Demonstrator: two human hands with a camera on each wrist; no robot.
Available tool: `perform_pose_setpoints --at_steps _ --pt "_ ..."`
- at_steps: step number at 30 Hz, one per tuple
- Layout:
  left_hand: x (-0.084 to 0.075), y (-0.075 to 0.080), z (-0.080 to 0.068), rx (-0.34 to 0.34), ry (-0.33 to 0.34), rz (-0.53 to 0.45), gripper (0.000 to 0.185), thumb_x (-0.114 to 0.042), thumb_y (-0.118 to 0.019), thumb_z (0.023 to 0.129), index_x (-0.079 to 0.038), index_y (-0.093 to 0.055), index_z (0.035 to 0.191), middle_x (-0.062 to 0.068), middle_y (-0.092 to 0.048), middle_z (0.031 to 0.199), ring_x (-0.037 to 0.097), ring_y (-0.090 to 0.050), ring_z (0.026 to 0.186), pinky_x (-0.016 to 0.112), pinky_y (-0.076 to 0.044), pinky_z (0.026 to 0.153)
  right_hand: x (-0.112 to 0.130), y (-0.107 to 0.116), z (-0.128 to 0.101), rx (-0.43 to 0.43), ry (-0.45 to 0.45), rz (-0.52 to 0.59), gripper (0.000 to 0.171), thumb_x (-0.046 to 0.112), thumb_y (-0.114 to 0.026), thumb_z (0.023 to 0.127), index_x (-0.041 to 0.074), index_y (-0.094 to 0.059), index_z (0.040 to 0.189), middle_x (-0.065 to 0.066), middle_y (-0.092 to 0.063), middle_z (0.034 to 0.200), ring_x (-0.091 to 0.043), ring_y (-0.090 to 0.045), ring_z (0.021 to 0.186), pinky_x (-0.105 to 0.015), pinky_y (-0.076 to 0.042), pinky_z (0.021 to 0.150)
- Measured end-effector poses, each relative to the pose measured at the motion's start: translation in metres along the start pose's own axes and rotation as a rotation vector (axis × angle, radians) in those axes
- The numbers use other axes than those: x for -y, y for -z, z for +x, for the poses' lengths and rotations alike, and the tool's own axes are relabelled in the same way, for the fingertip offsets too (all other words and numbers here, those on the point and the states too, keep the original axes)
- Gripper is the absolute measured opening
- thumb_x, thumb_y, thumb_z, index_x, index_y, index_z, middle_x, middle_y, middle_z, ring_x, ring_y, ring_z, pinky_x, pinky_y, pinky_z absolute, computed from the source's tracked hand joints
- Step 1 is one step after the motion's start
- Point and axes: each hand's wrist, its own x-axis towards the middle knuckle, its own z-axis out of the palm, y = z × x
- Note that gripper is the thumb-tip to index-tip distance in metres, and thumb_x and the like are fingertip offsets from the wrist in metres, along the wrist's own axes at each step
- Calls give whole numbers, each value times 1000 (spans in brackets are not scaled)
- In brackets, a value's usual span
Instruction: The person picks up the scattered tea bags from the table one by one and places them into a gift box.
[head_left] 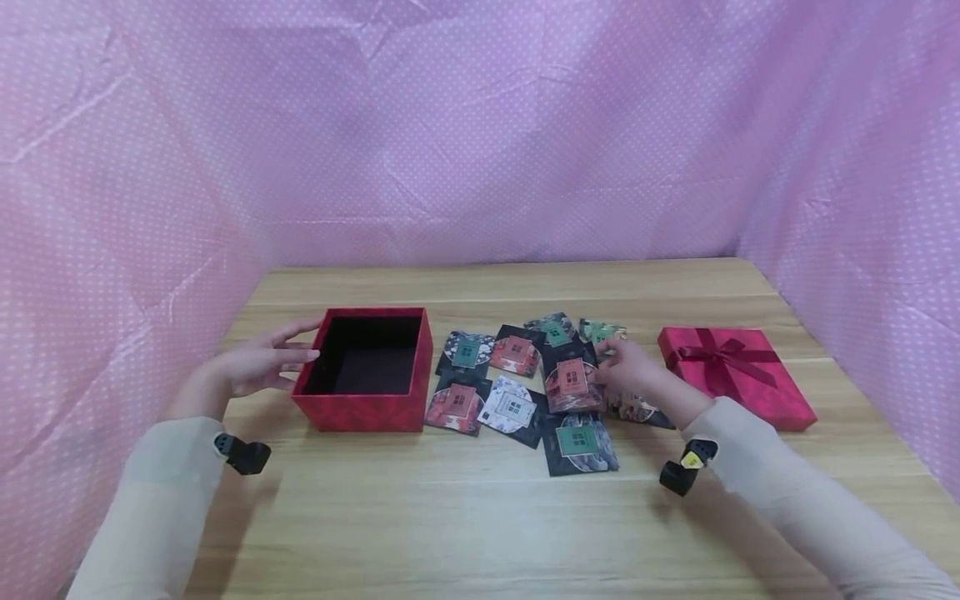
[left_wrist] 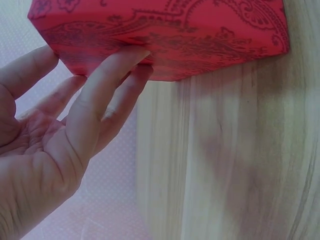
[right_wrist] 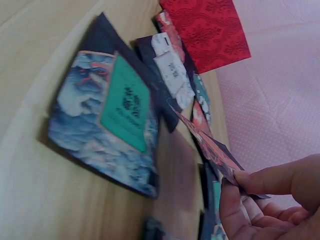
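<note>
An open red box [head_left: 367, 408] stands on the wooden table [head_left: 480, 517], its dark inside bare. My left hand [head_left: 288, 357] lies against the box's left wall with straight fingers; the left wrist view shows the fingertips [left_wrist: 132, 57] touching the patterned red side [left_wrist: 200, 30]. My right hand [head_left: 613, 367] pinches the edge of a dark packet with a red label [head_left: 572, 379], lifted at a tilt above the others. In the right wrist view the thumb and fingers [right_wrist: 260, 182] pinch that packet [right_wrist: 212, 147].
Several dark square packets with green, red or white labels [head_left: 513, 408] lie scattered just right of the box; one with a green label [right_wrist: 112, 120] lies nearest me. A red lid with a ribbon bow [head_left: 735, 371] rests at the right. Pink dotted cloth [head_left: 480, 125] surrounds the table.
</note>
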Motion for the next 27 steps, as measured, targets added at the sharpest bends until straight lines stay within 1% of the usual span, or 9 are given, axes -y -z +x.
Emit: perform_pose_setpoints --at_steps 6,10,14,17,21,23,25,27 --pt "2 0 0 -16 3 0 75 -18 -51 99 -15 0 153 31 -18 151 25 -50 118 45 -49 91 10 7 3 8 39 40 41 1 -55 89 -7 -40 126 -17 -63 94 -14 -60 71 -34 -52 68" --pt "2 -1 -1 -30 12 7 76 -19 -52 98 -14 -1 153 30 -20 151 28 -45 122 46 -49 93 18 8 6 29 53 65 40 2 -55 91 -5 -39 127 -15 -62 95 -15 -60 71 -37 -52 74" --pt "1 0 -1 -33 14 2 76 -20 -53 98 -14 -1 154 30 -19 151 31 -43 123 44 -50 92 29 6 9 43 75 100 42 1 -53 91 -7 -37 129 -18 -63 99 -15 -63 74 -38 -51 82" --pt "0 -1 -2 -40 21 -7 77 -20 -53 98 -14 -1 154 30 -20 151 32 -44 123 44 -50 92 36 4 11 49 92 130 40 -1 -53 91 -8 -38 127 -23 -64 103 -16 -65 75 -38 -51 84" --pt "-1 -3 -3 -57 33 -1 77 -19 -54 97 -13 -2 154 30 -21 151 32 -47 120 44 -51 91 41 -1 15 51 99 171 42 -3 -53 90 -9 -38 129 -26 -63 106 -15 -65 76 -35 -54 81" --pt "-2 -4 -3 -57 27 7 77 -18 -54 97 -12 -2 154 31 -20 151 36 -46 122 45 -51 90 44 -3 17 51 100 184 42 -3 -53 91 -9 -37 129 -26 -63 106 -14 -65 77 -33 -54 80" --pt "-3 -5 -3 -55 27 7 77 -19 -54 97 -12 -2 154 31 -18 151 43 -40 127 45 -51 90 46 -4 19 48 90 180 43 -2 -53 91 -7 -37 131 -24 -63 105 -13 -64 77 -31 -54 78" --pt "-2 -5 -3 -54 25 -2 77 -19 -54 97 -13 -2 154 31 -16 152 47 -34 131 46 -51 90 50 -6 21 45 87 168 43 -1 -54 91 -6 -38 131 -22 -64 105 -12 -64 77 -32 -53 80"
